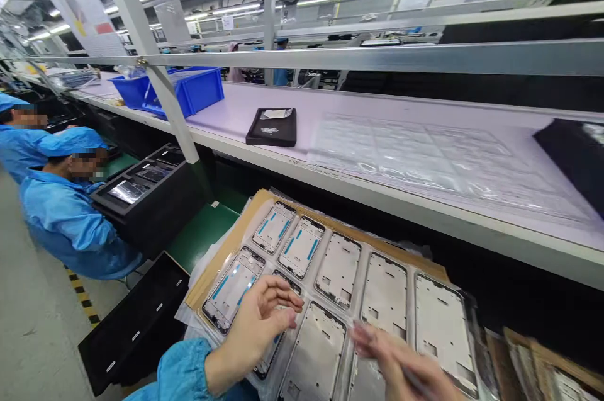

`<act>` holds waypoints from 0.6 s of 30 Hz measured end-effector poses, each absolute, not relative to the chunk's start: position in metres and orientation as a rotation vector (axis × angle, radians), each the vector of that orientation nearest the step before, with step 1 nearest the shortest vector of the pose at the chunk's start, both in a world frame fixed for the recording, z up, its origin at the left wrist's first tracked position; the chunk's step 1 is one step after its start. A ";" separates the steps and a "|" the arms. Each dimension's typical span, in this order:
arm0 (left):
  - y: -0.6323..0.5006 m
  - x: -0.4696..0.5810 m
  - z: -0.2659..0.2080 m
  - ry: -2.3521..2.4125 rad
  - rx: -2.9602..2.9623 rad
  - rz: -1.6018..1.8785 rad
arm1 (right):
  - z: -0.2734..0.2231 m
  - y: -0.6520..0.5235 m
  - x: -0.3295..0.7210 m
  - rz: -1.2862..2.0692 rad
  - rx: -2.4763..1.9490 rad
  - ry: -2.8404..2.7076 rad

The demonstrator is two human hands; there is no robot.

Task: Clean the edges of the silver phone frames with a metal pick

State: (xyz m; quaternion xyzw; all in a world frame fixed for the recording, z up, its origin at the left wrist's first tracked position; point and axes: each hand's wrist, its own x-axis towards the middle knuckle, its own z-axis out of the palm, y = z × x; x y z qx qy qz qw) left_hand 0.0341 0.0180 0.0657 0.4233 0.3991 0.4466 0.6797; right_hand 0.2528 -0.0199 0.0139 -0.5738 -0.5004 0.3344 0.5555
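A clear plastic tray (306, 291) on a brown cardboard sheet (226, 243) holds several metal phone frames. Blue strips lie on the frames at the left, such as one phone frame (274, 228) in the back row; plainer ones, like the phone frame (442, 325) at the right, show bare pale metal. My left hand (264, 325) hovers over the left part of the tray, fingers loosely curled and thumb apart, covering part of a strip-marked frame. Over the front right part is my right hand (401, 360), smeared by motion; a thin greyish shape lies along it, which I cannot make out.
Behind the tray runs a long shelf (264, 96) with blue bins (198, 89), a small black tray (272, 130) and clear plastic trays (425, 155). A metal rail (330, 60) crosses above. Two co-workers in blue (70, 212) sit left, near a black foam box (141, 199).
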 end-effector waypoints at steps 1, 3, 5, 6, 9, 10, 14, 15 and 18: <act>0.021 0.039 0.056 0.954 1.182 0.932 | 0.011 -0.010 0.262 0.746 -1.362 -0.987; 0.022 0.053 0.037 0.991 1.656 0.717 | 0.003 0.008 0.276 0.813 -1.304 -0.742; 0.015 0.069 0.021 0.934 2.053 0.491 | -0.009 0.020 0.284 0.926 -1.281 -0.640; 0.010 0.076 0.015 0.909 2.211 0.403 | -0.016 0.023 0.285 0.969 -1.280 -0.620; 0.002 0.090 0.007 0.945 2.511 0.223 | -0.032 0.023 0.285 1.024 -1.288 -0.616; 0.003 0.093 0.007 0.974 2.561 0.185 | -0.036 0.022 0.285 1.032 -1.283 -0.620; 0.020 0.099 0.020 1.026 2.701 0.032 | -0.041 0.023 0.286 1.039 -1.267 -0.618; 0.026 0.102 0.024 1.027 2.747 -0.040 | -0.040 0.025 0.287 1.039 -1.265 -0.611; 0.042 0.109 0.033 0.986 2.897 -0.258 | -0.038 0.031 0.286 1.031 -1.234 -0.582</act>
